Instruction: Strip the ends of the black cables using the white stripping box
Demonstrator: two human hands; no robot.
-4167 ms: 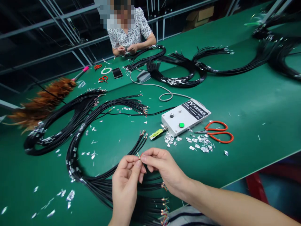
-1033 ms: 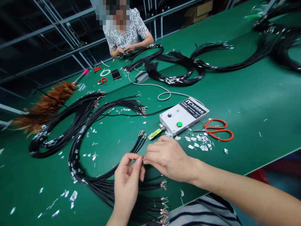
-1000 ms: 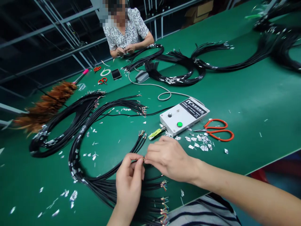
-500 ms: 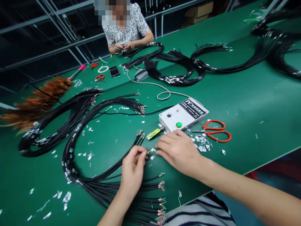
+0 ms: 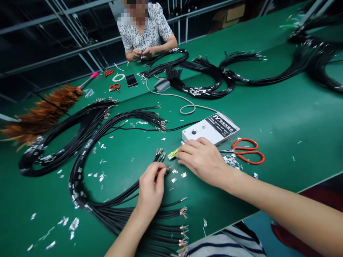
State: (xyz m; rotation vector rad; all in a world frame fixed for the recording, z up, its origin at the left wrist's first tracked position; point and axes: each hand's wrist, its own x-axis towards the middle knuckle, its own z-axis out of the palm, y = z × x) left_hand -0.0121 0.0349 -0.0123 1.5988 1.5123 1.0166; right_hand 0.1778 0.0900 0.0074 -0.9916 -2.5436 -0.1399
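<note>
My left hand (image 5: 152, 187) is closed in a pinch on the end of a black cable, whose thin stripped wires poke out past the fingertips. That cable belongs to a curved bundle of black cables (image 5: 77, 178) on the green table. My right hand (image 5: 202, 160) is palm down with its fingers loosely stretched, and nothing shows in it. Its fingertips are at the yellow-green tip (image 5: 173, 154) of a white control box (image 5: 211, 129); whether they touch is unclear. This hand hides the box's green button. Foil scraps (image 5: 183, 175) lie between the hands.
Orange-handled scissors (image 5: 248, 151) lie right of the box, beside a heap of foil scraps (image 5: 232, 161). More cable coils (image 5: 203, 91), a grey pedal (image 5: 162, 85), a phone (image 5: 131, 80) and a brown feather duster (image 5: 45, 109) are farther back. A co-worker (image 5: 147, 32) sits across the table.
My right hand has moved slightly away from the wire end, toward the box's yellow-green tip, and now covers the green button. Another foil scrap shows on the table. My left hand keeps its pinch.
</note>
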